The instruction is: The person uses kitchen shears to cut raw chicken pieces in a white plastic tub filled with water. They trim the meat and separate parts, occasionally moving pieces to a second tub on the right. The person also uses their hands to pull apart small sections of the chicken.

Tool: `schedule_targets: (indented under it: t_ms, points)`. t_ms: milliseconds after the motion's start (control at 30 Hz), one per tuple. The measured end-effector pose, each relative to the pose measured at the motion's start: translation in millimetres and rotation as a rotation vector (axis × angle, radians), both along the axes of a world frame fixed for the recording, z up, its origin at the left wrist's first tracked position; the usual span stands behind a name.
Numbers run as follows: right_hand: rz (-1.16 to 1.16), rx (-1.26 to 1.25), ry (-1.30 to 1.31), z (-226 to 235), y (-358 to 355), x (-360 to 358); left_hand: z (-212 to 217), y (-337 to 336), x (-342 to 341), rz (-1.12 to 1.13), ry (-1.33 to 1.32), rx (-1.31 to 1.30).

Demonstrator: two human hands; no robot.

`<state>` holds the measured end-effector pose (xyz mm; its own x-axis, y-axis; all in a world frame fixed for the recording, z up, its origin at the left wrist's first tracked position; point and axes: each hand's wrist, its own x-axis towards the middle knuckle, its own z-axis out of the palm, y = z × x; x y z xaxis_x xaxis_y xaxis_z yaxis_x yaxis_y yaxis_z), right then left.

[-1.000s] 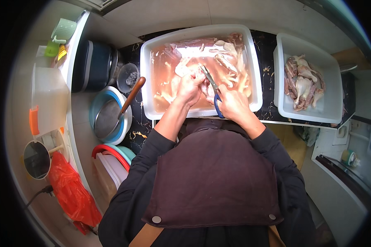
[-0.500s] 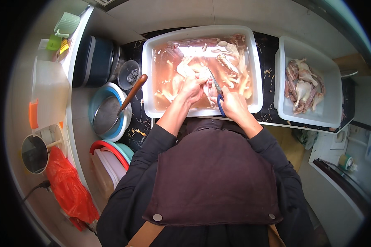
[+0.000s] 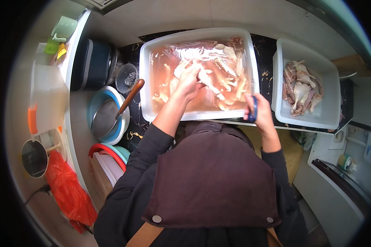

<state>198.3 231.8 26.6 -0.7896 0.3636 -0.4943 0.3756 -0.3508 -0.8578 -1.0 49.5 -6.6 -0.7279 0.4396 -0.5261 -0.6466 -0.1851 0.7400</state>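
A large white tub [image 3: 254, 70] holds cloudy pinkish water with several raw poultry pieces in it. My left hand [image 3: 189, 84] is over the middle of this tub, its fingers closed on a pale poultry leg [image 3: 209, 81] that slants down to the right. Part of the grip is hidden by the hand itself. Off the tub's near right corner, my right hand [image 3: 263, 114] grips scissors with blue handles [image 3: 254, 108]. Their blades can hardly be made out. Loose poultry pieces [image 3: 235, 61] lie in the water at the right of the tub.
To the right stands a second white tub [image 3: 307, 120] with several raw poultry legs [image 3: 303, 91]. On the left are a blue-and-white basin [image 3: 125, 117] with a wooden-handled strainer [image 3: 105, 117], a clear bowl [image 3: 121, 80], stacked basins [image 3: 97, 148] and a red plastic bag [image 3: 68, 185].
My right hand has drawn the scissors away from the poultry leg, right and toward me, out past the tub's edge. My left hand has moved slightly farther in, still holding the leg.
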Motion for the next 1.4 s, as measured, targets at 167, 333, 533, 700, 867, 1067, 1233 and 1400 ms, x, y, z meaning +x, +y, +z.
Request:
schedule_targets:
  t_ms: [167,333,533,700,867,1067,1233,1400]
  points:
    - [-0.339,0.103,0.149,41,37,52,64,116,40,-0.303,-0.042,0.362]
    - [-0.650,0.351,0.185,82,65,91,13,126,11,-0.464,0.324,0.011]
    - [-0.632,0.247,0.151,57,70,117,-80,46,2,-0.874,1.443,-0.644]
    - [-0.498,0.180,0.150,55,57,96,-87,62,8,-1.047,1.840,-0.864]
    - [-0.346,0.086,0.126,58,42,63,-68,66,-4,-0.793,1.556,-0.751]
    - [-0.025,-0.019,0.044,7,11,10,-59,62,-20,-0.617,0.968,-0.588]
    - [0.109,-0.132,0.049,-7,-11,-17,-59,50,-29,-0.515,0.746,-0.310]
    - [0.179,-0.084,0.020,-18,-22,-27,-67,34,-34,-0.546,0.610,-0.211]
